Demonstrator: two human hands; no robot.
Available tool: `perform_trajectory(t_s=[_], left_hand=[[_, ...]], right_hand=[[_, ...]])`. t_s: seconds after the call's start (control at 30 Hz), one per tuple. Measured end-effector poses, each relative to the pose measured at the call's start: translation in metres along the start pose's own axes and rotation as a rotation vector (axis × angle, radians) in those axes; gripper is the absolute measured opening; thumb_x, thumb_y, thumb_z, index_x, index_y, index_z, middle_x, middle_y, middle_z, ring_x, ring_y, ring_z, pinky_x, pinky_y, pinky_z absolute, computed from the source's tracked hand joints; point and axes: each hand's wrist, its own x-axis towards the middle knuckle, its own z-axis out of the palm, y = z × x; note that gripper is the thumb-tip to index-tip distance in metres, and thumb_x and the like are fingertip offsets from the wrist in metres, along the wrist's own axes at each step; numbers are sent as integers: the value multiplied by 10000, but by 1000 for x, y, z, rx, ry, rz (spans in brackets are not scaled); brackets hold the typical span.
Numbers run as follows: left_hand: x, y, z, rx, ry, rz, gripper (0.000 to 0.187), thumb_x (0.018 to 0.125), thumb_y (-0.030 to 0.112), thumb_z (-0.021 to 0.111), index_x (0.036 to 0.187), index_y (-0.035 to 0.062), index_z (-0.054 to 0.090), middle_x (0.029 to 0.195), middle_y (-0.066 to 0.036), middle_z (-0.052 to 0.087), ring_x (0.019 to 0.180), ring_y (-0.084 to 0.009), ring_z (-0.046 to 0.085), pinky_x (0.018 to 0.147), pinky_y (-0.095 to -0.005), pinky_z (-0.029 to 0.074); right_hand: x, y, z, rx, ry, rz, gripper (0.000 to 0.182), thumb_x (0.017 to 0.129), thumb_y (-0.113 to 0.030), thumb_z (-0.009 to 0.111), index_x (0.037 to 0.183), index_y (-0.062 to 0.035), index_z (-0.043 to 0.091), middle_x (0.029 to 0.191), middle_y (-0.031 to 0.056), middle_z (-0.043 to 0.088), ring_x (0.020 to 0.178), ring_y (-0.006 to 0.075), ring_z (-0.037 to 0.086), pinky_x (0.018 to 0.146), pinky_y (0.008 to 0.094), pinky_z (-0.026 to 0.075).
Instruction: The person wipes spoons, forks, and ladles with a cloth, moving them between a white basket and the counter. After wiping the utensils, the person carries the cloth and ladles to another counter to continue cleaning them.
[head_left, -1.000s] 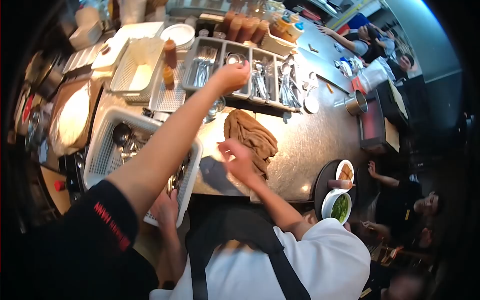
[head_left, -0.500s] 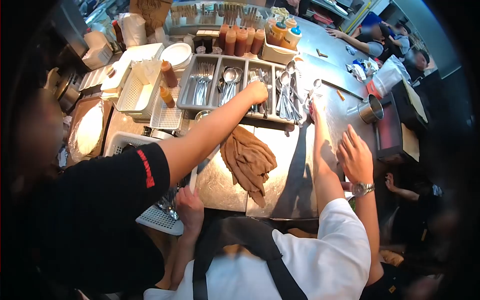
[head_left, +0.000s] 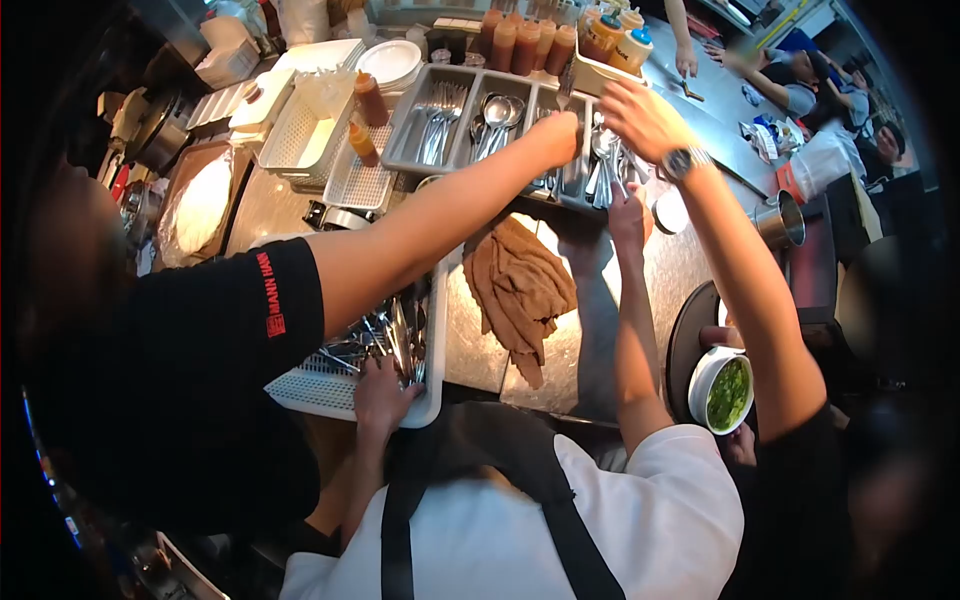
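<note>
Nearest, lower left of centre: left hand [head_left: 384, 398] over the near end of the white basket [head_left: 432, 395], fingers down among loose cutlery [head_left: 400, 335]; touching it, but can't tell whether they grip a piece. Basket partly hidden under a co-worker's black sleeve [head_left: 230, 330] with red lettering.

Right of centre, the white bowl [head_left: 702, 380] of chopped greens [head_left: 728, 393] sits beside a dark round tray [head_left: 684, 350]. Brown cloth [head_left: 520, 285] lies crumpled mid-frame on the metal counter [head_left: 470, 345].

Right hand [head_left: 630, 222] is raised, upper right of centre, fingertips at the near edge of the cutlery tray's [head_left: 403, 163] right end, by spoons [head_left: 604, 165]; fingers bent, can't tell if grasping anything. Tray at upper centre: forks [head_left: 440, 120] in the leftmost compartment, more spoons in the next.

Left co-worker's hand [head_left: 555, 137] is over the tray, closed around an upright fork [head_left: 565, 97]. Right co-worker's hand [head_left: 640, 118], watch [head_left: 680, 160] at the wrist, hovers above the tray's right end, fingers extended.

Beyond, along the top: white plates [head_left: 390, 65] at left, red-brown sauce bottles [head_left: 527, 48] in the middle.
</note>
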Motion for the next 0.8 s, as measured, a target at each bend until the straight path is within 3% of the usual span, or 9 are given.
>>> perform_trajectory(t_s=[0.1, 0.27, 0.37, 0.43, 0.53, 0.63, 0.7, 0.73, 0.8], left_hand=[[11, -5, 4, -16, -69, 34, 596, 723, 345, 786, 1126, 7, 505, 1125, -252, 517, 1010, -432, 588, 864, -484, 492], [22, -29, 24, -144, 69, 61, 358, 712, 74, 657, 1045, -3, 550, 1036, -255, 573, 1009, -425, 570, 865, -467, 472], [13, -34, 19, -309, 166, 233, 166, 734, -34, 552, 898, -17, 566, 979, -267, 569, 966, -446, 579, 827, -485, 489], [16, -44, 20, -495, 219, 360, 134, 715, -53, 538, 837, -18, 583, 904, -239, 593, 929, -434, 581, 784, -483, 486], [8, -50, 3, -447, 199, 294, 221, 728, -7, 586, 948, 7, 609, 910, -191, 616, 884, -372, 606, 790, -425, 491], [25, -53, 2, -368, 276, 239, 200, 744, 35, 601, 943, 15, 613, 914, -188, 617, 912, -373, 607, 798, -430, 491], [51, -56, 6, -173, 359, 37, 222, 752, 93, 622, 964, 30, 626, 955, -185, 631, 943, -377, 606, 816, -456, 481], [61, -52, 3, -173, 355, 43, 222, 752, 93, 622, 964, 30, 626, 955, -185, 631, 943, -377, 606, 816, -456, 481], [76, -46, -1, -136, 613, 218, 289, 764, 159, 653, 1030, 47, 641, 1027, -189, 636, 958, -384, 608, 852, -487, 465]], right_hand=[[66, 13, 42, 76, 143, -1, 128, 828, -190, 568, 886, -123, 661, 1018, 43, 608, 1065, 207, 533, 909, 307, 448], [-28, -264, 30, 724, 445, 1469, 301, 883, -268, 632, 1072, -34, 639, 988, 167, 654, 839, 259, 646, 745, 369, 514], [-8, -307, -45, 1269, 330, 1661, 293, 920, -204, 608, 1115, 15, 627, 1021, 169, 659, 909, 269, 646, 820, 364, 496], [-4, -356, -27, 1174, 399, 1457, 286, 923, -210, 611, 1105, 11, 631, 1026, 159, 666, 915, 259, 650, 816, 350, 499], [9, -394, -56, 1389, 355, 1417, 240, 937, -180, 616, 1088, 5, 644, 975, 87, 674, 890, 145, 619, 799, 277, 486], [28, -399, -90, 1592, 330, 1296, 189, 923, -129, 614, 1055, 1, 647, 964, 106, 654, 853, 183, 631, 734, 280, 492], [37, -400, -101, 1627, 408, 1067, 156, 926, -90, 601, 1046, 0, 647, 941, 86, 658, 813, 145, 637, 675, 269, 500], [44, -398, -110, 1748, 434, 999, 154, 926, -83, 596, 1045, 2, 646, 914, 91, 664, 789, 148, 647, 667, 270, 503], [65, -390, -129, 1993, 443, 857, 152, 929, -71, 583, 1043, 9, 644, 856, 100, 674, 745, 152, 664, 659, 270, 509]])
